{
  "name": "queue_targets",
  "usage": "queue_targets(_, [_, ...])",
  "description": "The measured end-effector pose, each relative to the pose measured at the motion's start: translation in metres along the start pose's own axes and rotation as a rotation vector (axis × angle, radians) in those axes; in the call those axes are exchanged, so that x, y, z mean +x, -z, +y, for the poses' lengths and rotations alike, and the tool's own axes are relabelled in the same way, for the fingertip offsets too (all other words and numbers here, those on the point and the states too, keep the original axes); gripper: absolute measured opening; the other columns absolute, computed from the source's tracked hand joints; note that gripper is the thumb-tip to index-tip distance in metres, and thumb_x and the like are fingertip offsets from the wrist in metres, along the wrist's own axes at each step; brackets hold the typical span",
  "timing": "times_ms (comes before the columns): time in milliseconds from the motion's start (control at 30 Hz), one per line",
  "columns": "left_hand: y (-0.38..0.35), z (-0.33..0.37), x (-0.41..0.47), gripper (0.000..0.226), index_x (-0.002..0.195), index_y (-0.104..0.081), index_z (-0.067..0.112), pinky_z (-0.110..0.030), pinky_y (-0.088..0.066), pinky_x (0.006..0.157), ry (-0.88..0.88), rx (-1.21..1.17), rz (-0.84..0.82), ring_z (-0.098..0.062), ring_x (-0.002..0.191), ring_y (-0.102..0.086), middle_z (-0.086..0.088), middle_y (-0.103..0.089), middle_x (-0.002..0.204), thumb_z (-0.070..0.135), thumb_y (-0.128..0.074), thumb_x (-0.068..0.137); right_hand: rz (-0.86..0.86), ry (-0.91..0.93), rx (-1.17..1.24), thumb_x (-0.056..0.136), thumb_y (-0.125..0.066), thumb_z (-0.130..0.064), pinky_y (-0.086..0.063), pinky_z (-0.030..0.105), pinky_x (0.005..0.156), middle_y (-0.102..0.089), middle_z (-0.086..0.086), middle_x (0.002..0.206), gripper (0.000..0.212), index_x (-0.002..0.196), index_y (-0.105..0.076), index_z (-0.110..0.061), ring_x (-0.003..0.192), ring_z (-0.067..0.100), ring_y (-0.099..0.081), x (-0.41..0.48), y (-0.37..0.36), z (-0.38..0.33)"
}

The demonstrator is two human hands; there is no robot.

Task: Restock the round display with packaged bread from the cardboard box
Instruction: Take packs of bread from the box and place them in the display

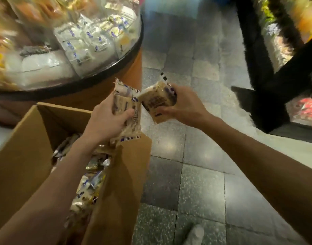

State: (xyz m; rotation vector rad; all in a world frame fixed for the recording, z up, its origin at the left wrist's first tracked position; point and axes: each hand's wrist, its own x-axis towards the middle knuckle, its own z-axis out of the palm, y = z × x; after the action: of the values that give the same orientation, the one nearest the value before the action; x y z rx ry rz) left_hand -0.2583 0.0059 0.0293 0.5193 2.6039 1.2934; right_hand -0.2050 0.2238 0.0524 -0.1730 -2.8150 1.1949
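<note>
The left hand (pixel 109 121) grips a small stack of wrapped bread packets (pixel 127 110), thumb pressed across the front, just above the far corner of the open cardboard box (pixel 22 138). The right hand (pixel 185 105) is closed around a single bread packet (pixel 156 103), held tilted with its near corner touching or almost touching the left hand's stack. More packets (pixel 91 175) lie loose in the box, and the round display (pixel 105 68) stands just beyond it, already crowded with white packages near its black rim. The main risk, as I judge it, is the slippery wrapping: the left hand's stack could fan out and a packet slide to the tiled floor (pixel 195 174). Squeezing harder could flatten the soft bread. Dropping packets onto the full edge might push others over the rim.
</note>
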Motion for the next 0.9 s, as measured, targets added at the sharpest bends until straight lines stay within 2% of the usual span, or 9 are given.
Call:
queue_targets(100, [0.001, 0.012, 0.045, 0.028, 0.115, -0.054, 0.035, -0.022, -0.041, 0.076, 0.072, 0.024, 0.173, 0.000, 0.089, -0.059, 0.018, -0.062, 0.100, 0.033, -0.068, 0.092, -0.079, 0.111, 0.014, 0.079, -0.083, -0.028, -0.051, 0.016, 0.072, -0.065, -0.012, 0.098, 0.036, 0.109, -0.062, -0.029, 0.080, -0.001, -0.060, 0.073, 0.023, 0.006])
queue_targets(167, [-0.001, 0.021, 0.079, 0.028, 0.114, -0.055, 0.035, -0.028, -0.046, 0.081, 0.145, -0.003, 0.239, -0.003, 0.094, -0.061, 0.016, -0.064, 0.104, 0.035, -0.070, 0.090, -0.138, 0.159, 0.113, 0.079, -0.082, -0.024, -0.058, 0.025, 0.077, -0.070, -0.012, 0.098, 0.028, 0.099, -0.064, -0.030, 0.084, 0.002, -0.067, 0.119, 0.045, 0.022])
queue_targets(267, [-0.007, 0.047, 0.132, 0.020, 0.103, -0.057, 0.037, -0.021, -0.051, 0.075, 0.212, -0.204, 0.336, 0.000, 0.090, -0.067, 0.018, -0.068, 0.098, 0.030, -0.072, 0.090, -0.216, 0.181, 0.299, 0.079, -0.082, -0.016, -0.062, 0.032, 0.078, -0.075, -0.007, 0.097, 0.026, 0.099, -0.068, -0.025, 0.086, 0.006, -0.073, 0.187, 0.083, 0.039])
queue_targets(333, [-0.009, 0.063, 0.166, 0.019, 0.098, -0.058, 0.035, -0.010, -0.049, 0.064, 0.241, -0.330, 0.357, 0.006, 0.081, -0.068, 0.021, -0.071, 0.085, 0.021, -0.071, 0.091, -0.234, 0.133, 0.435, 0.079, -0.082, -0.012, -0.062, 0.032, 0.073, -0.076, -0.002, 0.097, 0.032, 0.108, -0.068, -0.014, 0.085, 0.010, -0.074, 0.226, 0.104, 0.044])
queue_targets(433, [-0.005, 0.080, 0.213, 0.020, 0.102, -0.061, 0.031, -0.009, -0.050, 0.059, 0.280, -0.464, 0.462, 0.004, 0.080, -0.070, 0.024, -0.073, 0.079, 0.018, -0.071, 0.091, -0.288, 0.067, 0.592, 0.079, -0.080, -0.008, -0.058, 0.023, 0.061, -0.077, -0.006, 0.083, 0.027, 0.103, -0.068, -0.012, 0.077, 0.010, -0.075, 0.291, 0.120, 0.047])
queue_targets(567, [0.009, 0.075, 0.292, 0.027, 0.110, -0.062, 0.031, -0.031, -0.057, 0.087, 0.329, -0.645, 0.527, -0.009, 0.097, -0.072, 0.012, -0.076, 0.100, 0.022, -0.074, 0.088, -0.361, -0.046, 0.730, 0.078, -0.081, -0.010, -0.062, 0.032, 0.066, -0.078, 0.007, 0.091, 0.023, 0.099, -0.071, -0.011, 0.082, 0.023, -0.076, 0.391, 0.119, 0.058])
queue_targets(733, [0.021, 0.019, 0.421, 0.038, 0.121, -0.060, 0.028, -0.040, -0.054, 0.095, 0.333, -0.788, 0.592, -0.016, 0.106, -0.070, 0.003, -0.074, 0.114, 0.021, -0.075, 0.086, -0.386, -0.149, 0.796, 0.082, -0.077, -0.006, -0.061, 0.030, 0.064, -0.077, 0.012, 0.095, 0.024, 0.105, -0.071, -0.005, 0.084, 0.026, -0.075, 0.536, 0.090, 0.090])
queue_targets(800, [0.022, -0.001, 0.470, 0.042, 0.125, -0.059, 0.025, -0.037, -0.055, 0.092, 0.361, -0.797, 0.596, -0.015, 0.107, -0.070, 0.003, -0.073, 0.115, 0.021, -0.075, 0.086, -0.376, -0.186, 0.797, 0.082, -0.077, -0.006, -0.060, 0.031, 0.063, -0.077, 0.012, 0.097, 0.029, 0.109, -0.070, -0.004, 0.086, 0.027, -0.075, 0.591, 0.078, 0.104])
queue_targets(900, [0.023, -0.017, 0.533, 0.040, 0.125, -0.059, 0.023, -0.022, -0.056, 0.075, 0.400, -0.819, 0.608, -0.008, 0.098, -0.071, 0.002, -0.073, 0.114, 0.019, -0.073, 0.088, -0.380, -0.227, 0.761, 0.081, -0.078, -0.007, -0.059, 0.030, 0.063, -0.077, 0.011, 0.096, 0.029, 0.109, -0.070, -0.003, 0.084, 0.024, -0.075, 0.667, 0.073, 0.115])
